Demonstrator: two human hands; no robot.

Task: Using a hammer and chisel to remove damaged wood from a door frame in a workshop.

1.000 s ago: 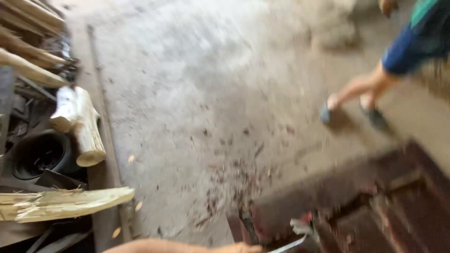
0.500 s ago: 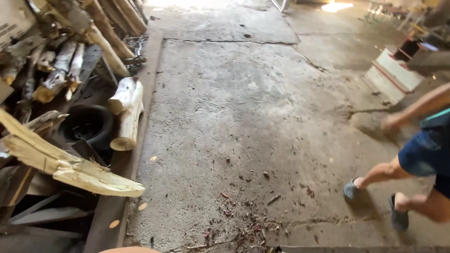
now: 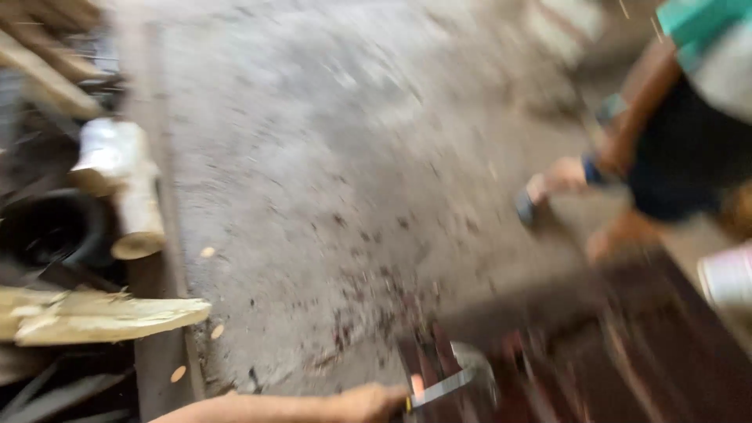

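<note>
Hand at the bottom edge, can't tell which one or how tight through the blur, looks closed around a metal tool poking over dark red wooden furniture. Up-left of it lies a split plank and pale logs; another person stands beyond.

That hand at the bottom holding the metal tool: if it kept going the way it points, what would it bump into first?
Probably the dark reddish wooden piece. The hand reaches in from the left, and its metal tool already points at that wood's near edge. The picture is blurry, so whether they touch is unclear.
</note>
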